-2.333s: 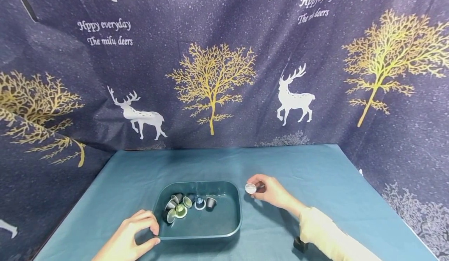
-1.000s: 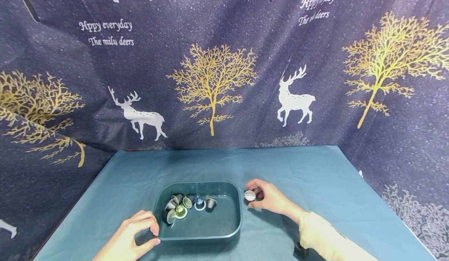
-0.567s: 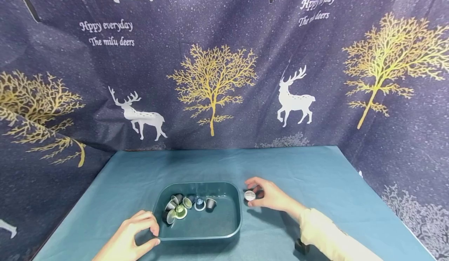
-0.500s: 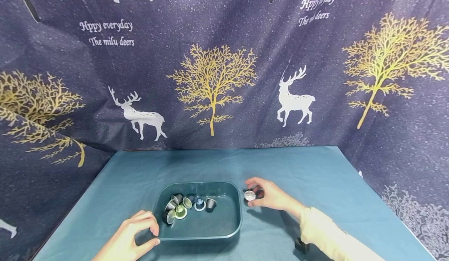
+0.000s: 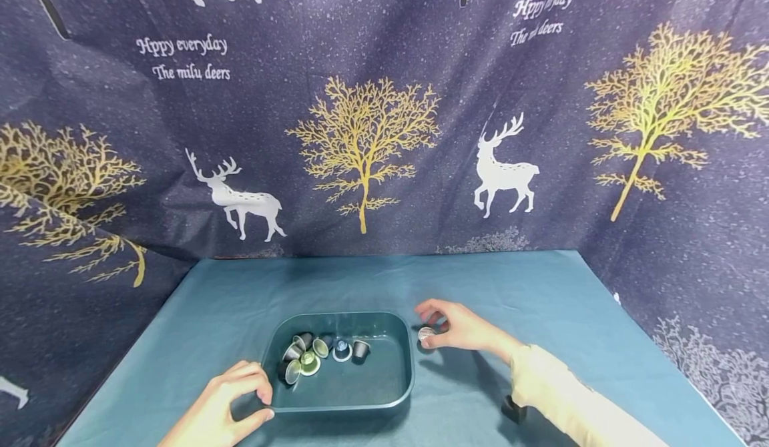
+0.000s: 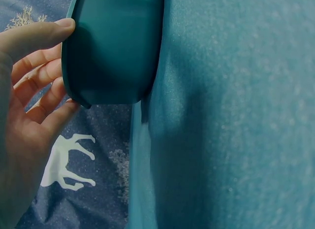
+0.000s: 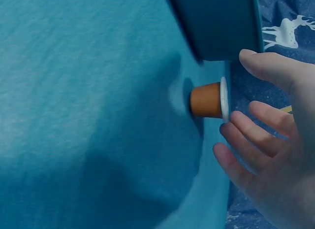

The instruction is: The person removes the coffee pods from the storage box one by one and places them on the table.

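Observation:
An orange coffee capsule (image 7: 206,100) with a pale lid stands upright on the table, lid up, just right of a dark green plastic bin (image 5: 342,407). My right hand (image 5: 465,327) hovers at the capsule (image 5: 426,334), fingers spread and apart from it in the right wrist view. At the bin's near left corner, my left hand (image 5: 231,400) grips the rim, thumb on one side and fingers on the other. Several capsules lie inside the bin towards its left, among them a green one (image 5: 310,360), a blue one (image 5: 342,347) and a dark grey one (image 5: 361,349).
A teal cloth (image 5: 510,287) covers the table. Behind it hangs a dark curtain (image 5: 396,47) printed with deer and golden trees. Beneath the right sleeve shows a small black object (image 5: 513,408).
My right hand has lowered the capsule to the table beside the bin, let go of it and risen slightly. The left hand and the bin have stayed put.

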Available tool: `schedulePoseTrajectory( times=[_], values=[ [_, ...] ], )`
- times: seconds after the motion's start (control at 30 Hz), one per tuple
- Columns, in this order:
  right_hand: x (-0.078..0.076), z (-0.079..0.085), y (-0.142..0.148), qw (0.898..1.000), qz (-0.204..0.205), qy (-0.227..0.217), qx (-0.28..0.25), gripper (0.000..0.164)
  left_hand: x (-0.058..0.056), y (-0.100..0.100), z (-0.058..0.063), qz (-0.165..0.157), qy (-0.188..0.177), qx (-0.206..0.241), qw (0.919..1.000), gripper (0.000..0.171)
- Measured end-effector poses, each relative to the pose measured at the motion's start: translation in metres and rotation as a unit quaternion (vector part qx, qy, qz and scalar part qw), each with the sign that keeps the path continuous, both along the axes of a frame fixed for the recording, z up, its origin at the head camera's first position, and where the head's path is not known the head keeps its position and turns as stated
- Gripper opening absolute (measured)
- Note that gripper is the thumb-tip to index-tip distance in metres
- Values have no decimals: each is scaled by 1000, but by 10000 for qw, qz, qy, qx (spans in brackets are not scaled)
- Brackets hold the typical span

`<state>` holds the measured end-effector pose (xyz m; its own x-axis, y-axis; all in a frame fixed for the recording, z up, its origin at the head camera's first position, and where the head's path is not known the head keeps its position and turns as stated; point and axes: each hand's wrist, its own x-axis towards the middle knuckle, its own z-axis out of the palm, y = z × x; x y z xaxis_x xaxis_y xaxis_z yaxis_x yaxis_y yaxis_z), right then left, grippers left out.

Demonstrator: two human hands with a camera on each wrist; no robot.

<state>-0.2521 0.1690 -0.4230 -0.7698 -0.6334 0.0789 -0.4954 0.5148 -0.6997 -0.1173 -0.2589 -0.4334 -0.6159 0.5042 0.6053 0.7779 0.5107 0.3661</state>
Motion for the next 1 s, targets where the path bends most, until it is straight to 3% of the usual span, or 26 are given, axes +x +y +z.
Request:
schedulePoseTrajectory(
  times=[0.6, 1.0],
  values=[
    [-8, 44, -28, 9993, 284, 70, 222, 56, 1, 0, 2, -27, -34, -26, 10000, 42],
    [-11, 61, -53, 9981, 479, 18, 386, 57, -1, 0, -1, -102, 76, 55, 9999, 42]
  ],
)
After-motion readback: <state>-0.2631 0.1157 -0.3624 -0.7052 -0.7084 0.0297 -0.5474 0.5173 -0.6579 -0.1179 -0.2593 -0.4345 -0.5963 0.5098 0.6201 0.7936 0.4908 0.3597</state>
